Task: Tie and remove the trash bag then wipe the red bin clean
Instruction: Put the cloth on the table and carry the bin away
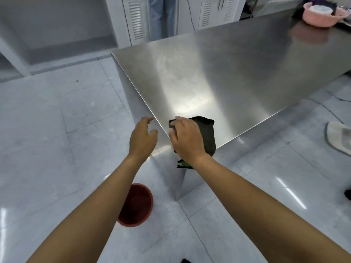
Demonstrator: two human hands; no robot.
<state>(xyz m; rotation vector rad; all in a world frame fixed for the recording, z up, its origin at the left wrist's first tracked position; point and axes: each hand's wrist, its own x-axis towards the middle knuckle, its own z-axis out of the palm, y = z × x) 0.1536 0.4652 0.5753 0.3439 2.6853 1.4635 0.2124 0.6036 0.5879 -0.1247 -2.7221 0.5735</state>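
Here, the red bin (pixel 135 205) stands upright on the pale tiled floor (pixel 57 130), low in the view, just beside the near corner of the steel table (pixel 228 73). No liner shows inside; the inner wall and bottom look bare and dark red. The left forearm crosses over part of its rim.

Up on the table's near corner lies a dark cloth (pixel 207 135), bunched, one edge folded back. The right hand (pixel 187 141) rests on it, fingers curled over the near-left edge and gripping the fabric. Something dark with a bit of green (pixel 183 164) pokes out below the right wrist, at the table edge; too hidden to tell what it is.

The left hand (pixel 142 137) hovers off the table's left edge, holding nothing, fingers loosely spread and slack.

Farther out: a pink basin (pixel 321 19) with white contents at the table's far end. White louvred cabinets (pixel 135 21) line the back wall, and a person's legs in light trousers (pixel 161 16) stand there.
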